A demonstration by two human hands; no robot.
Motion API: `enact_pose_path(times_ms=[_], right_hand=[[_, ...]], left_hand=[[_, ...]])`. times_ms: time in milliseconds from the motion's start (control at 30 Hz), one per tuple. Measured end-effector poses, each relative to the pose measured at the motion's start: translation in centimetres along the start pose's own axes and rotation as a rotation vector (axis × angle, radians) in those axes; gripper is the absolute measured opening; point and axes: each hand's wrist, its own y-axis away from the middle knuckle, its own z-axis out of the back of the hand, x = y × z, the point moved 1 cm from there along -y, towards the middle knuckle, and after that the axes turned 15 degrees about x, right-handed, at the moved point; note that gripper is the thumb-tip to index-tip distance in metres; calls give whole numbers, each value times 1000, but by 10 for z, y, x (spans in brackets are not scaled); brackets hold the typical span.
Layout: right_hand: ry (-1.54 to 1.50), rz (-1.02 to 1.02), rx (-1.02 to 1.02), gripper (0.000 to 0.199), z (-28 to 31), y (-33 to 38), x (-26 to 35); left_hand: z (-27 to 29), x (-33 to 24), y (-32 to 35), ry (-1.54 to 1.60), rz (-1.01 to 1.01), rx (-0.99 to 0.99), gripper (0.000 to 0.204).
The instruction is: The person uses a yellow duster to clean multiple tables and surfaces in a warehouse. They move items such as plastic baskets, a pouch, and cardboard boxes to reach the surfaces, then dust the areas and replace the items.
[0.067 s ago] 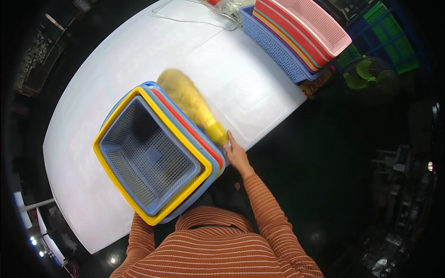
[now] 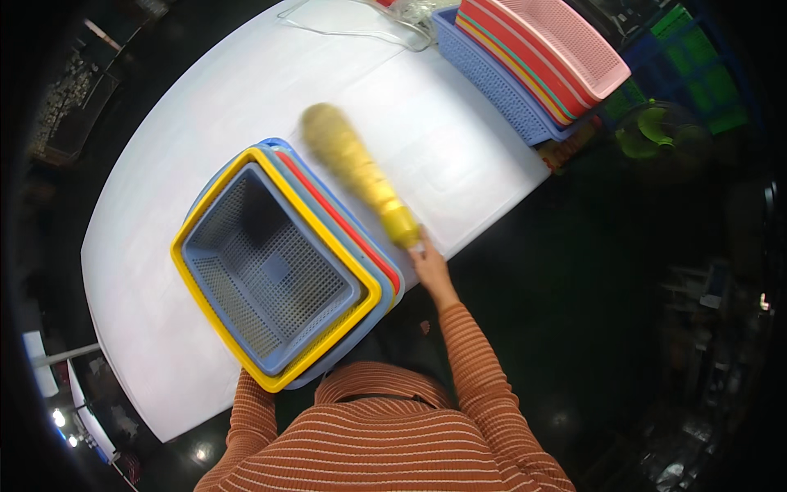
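Observation:
My right hand (image 2: 432,269) is closed around the handle end of a fluffy yellow duster (image 2: 352,164). The duster is blurred by motion and points away from me over the white table, just right of a stack of plastic baskets. On top of that stack sits a blue-grey perforated basket (image 2: 275,269), inside a yellow basket (image 2: 231,357). Red, blue and grey rims (image 2: 361,238) show beneath them, the whole stack tilted toward me. My left forearm (image 2: 252,406) goes in under the near left corner of the stack, which hides my left hand.
The white table (image 2: 156,271) has a curved far edge. At its far right stands another stack of baskets, pink (image 2: 566,41) on top and a blue one (image 2: 492,82) below. A looped wire (image 2: 352,34) lies at the back. Beyond the right edge is a green-bladed fan (image 2: 656,131).
The duster has swung a little to the right, and a gap now shows between its fluffy head and the basket stack. My right hand has shifted slightly right with it.

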Motion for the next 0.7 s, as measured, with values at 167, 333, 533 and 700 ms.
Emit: enact_pose_path(times_ms=[167, 333, 533, 700], right_hand=[[-784, -361, -308, 55, 31, 129, -62], [-912, -535, -755, 59, 66, 233, -125], [-524, -79, -224, 60, 10, 146, -66], [-339, 20, 39, 58, -1, 32, 8]], left_hand=[[6, 6, 10, 28, -8, -29, 52], [10, 12, 14, 53, 7, -29, 53], [4, 5, 14, 42, -2, -15, 53], [-9, 3, -2, 40, 13, 57, 54]])
